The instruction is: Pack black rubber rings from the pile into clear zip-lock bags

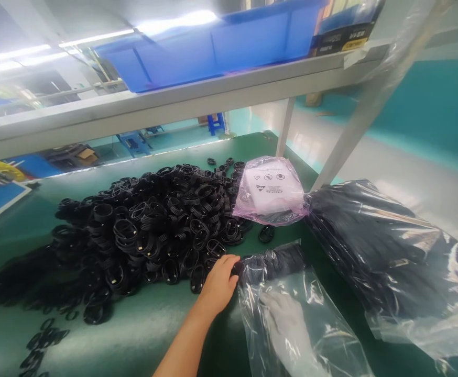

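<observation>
Cable coils [150, 225] lie heaped across the bench [142, 335] middle. Your left hand [219, 285] rests, fingers loosely spread, on coils at the mouth of the clear bag [292, 314]; your right hand [287, 319], inside the bag, has a grip you cannot tell. You seem mid-filling; next, slide coils in. A pink bag [270, 191] shows warning symbols, writing unreadable.
</observation>
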{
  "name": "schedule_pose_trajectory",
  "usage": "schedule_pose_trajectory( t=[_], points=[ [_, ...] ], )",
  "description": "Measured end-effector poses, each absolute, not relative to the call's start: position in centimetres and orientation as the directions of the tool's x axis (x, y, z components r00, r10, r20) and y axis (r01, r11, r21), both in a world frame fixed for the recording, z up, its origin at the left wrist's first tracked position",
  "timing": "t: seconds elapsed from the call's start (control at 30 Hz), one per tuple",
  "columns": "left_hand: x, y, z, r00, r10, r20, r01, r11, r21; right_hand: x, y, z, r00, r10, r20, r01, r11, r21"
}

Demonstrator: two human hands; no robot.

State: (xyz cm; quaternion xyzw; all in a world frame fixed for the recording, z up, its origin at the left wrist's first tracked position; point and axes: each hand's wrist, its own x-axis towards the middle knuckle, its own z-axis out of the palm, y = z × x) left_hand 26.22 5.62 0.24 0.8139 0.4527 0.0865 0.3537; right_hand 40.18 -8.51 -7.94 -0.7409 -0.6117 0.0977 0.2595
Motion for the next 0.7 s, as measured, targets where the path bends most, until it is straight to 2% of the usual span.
schedule_pose_trajectory(
  t=[0.17,0.37,0.53,0.7],
  points=[
    [27.0,7.7,-0.7,0.642,0.714,-0.280,0.655,-0.321,0.684,39.4,-6.9,-6.4,0.121,0.990,0.073,0.913,-0.082,-0.399],
    [27.1,8.5,-0.7,0.656,0.690,-0.305,0.688,-0.382,0.617,38.7,-5.8,-4.9,0.099,0.994,-0.034,0.963,-0.105,-0.249],
    [27.0,8.7,0.0,0.684,0.664,-0.304,0.696,-0.466,0.547,38.1,-5.8,-5.4,0.171,0.985,-0.018,0.971,-0.171,-0.167],
    [26.9,9.1,0.0,0.715,0.636,-0.289,0.684,-0.553,0.476,37.8,-5.9,-5.7,0.186,0.983,0.008,0.969,-0.182,-0.170]
  ],
)
